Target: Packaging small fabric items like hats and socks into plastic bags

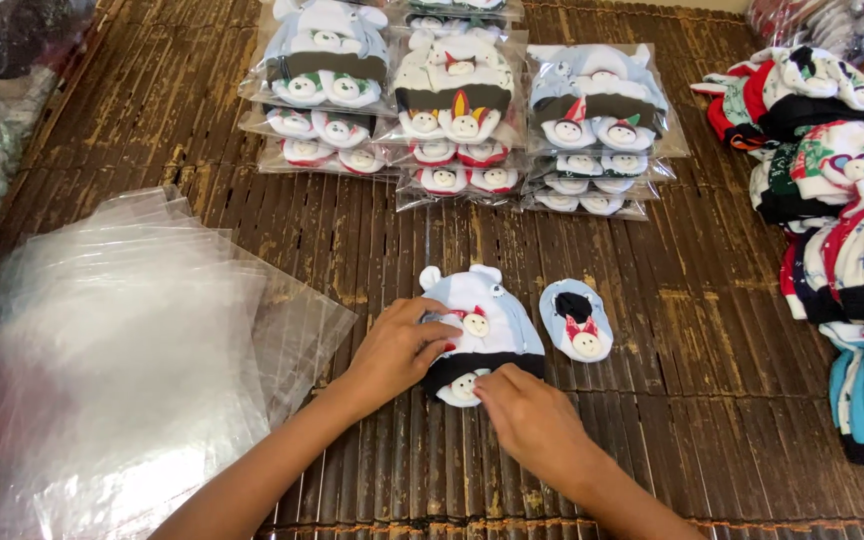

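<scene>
Left hand pressing baby hat, right hand pinching bootie beneath; unbagged (sealed packs done, clear bags waiting).

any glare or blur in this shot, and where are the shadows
Head view: soft, even light; white glare on the clear plastic bags and the packed sets; faint shadows under the left hand and right hand by the baby hat; corners dimmer, softly blurred.

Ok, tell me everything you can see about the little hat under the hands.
The baby hat is pale blue soft fabric with two small ears on top, a dark band at the bottom and a round face patch. It lies flat on the slatted mat, beside a matching bootie. The left hand presses its side; the right hand touches its lower edge.
</scene>
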